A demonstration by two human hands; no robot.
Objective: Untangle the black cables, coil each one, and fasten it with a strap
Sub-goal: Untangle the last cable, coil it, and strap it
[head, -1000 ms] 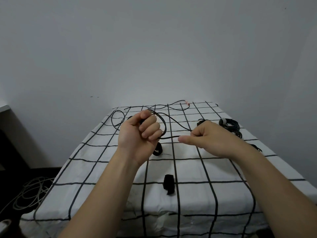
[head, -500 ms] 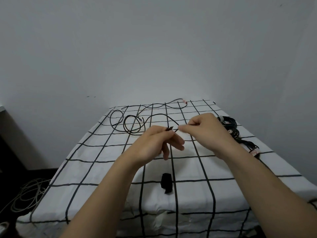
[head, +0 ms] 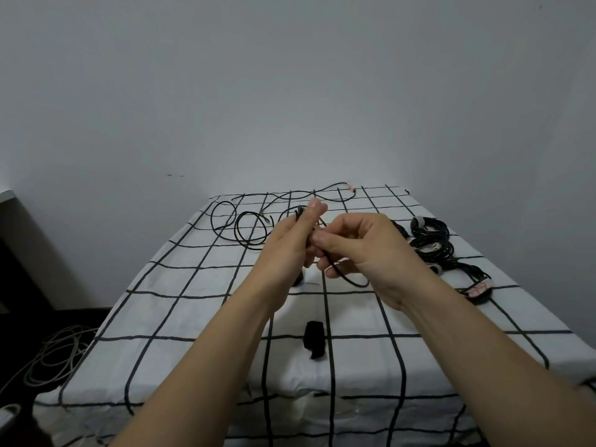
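Note:
A long thin black cable (head: 250,232) lies in loose loops across the far part of the table and rises into both hands. My left hand (head: 290,243) is raised above the table centre and holds the cable near its end between thumb and fingers. My right hand (head: 364,250) is close beside it, fingers curled round the same cable, and a short loop hangs below its palm. A black strap (head: 314,339) lies flat on the cloth near the front, below the hands. A second dark strap is mostly hidden behind my left wrist.
The table (head: 180,317) wears a white cloth with a black grid. Several coiled, strapped black cables (head: 430,240) lie at the right edge. A grey cable pile (head: 54,353) sits on the floor at the left. A plain wall stands right behind the table.
My left hand let its loop drop onto the table, opened, then took the cable again near its end. My right hand moved left to meet it and now holds a short loop.

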